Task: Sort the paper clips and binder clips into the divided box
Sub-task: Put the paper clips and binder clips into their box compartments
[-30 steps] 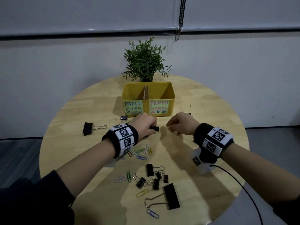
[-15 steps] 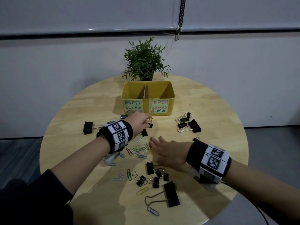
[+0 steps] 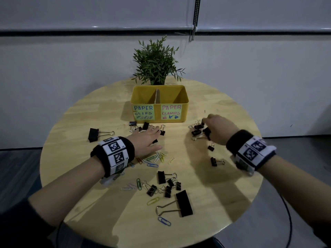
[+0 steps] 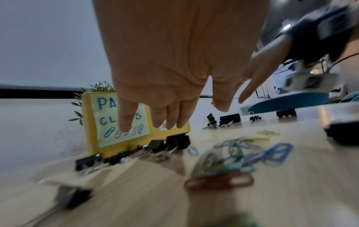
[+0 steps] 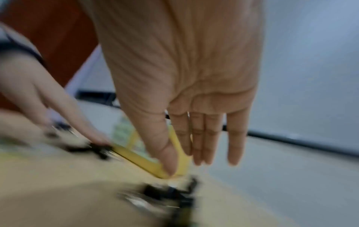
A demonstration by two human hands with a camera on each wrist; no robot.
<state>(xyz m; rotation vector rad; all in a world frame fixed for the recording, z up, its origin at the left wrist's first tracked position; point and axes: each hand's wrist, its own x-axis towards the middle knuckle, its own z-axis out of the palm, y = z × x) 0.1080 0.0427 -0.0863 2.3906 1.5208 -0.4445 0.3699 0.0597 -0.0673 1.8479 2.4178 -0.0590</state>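
The yellow divided box (image 3: 159,102) stands at the back of the round table; its left half is labelled PAPER CLIPS, its right half PAPER CLAMPS. My left hand (image 3: 154,138) is flat with straight fingers over the small black binder clips (image 3: 145,126) just in front of the box; the left hand (image 4: 174,107) holds nothing. My right hand (image 3: 215,126) reaches over a cluster of black binder clips (image 3: 197,129) to the right of the box. The right hand (image 5: 194,145) is blurred, its fingers straight and empty. Coloured paper clips (image 3: 154,159) lie near my left wrist.
A potted plant (image 3: 156,63) stands right behind the box. More binder clips (image 3: 168,185), a large one (image 3: 183,203) and loose paper clips (image 3: 163,221) lie near the front. A lone binder clip (image 3: 94,134) sits far left, two small ones (image 3: 214,161) by my right wrist.
My right hand swung from the middle of the table out to the binder clip cluster on the right. My left hand let go of a binder clip and flattened out.
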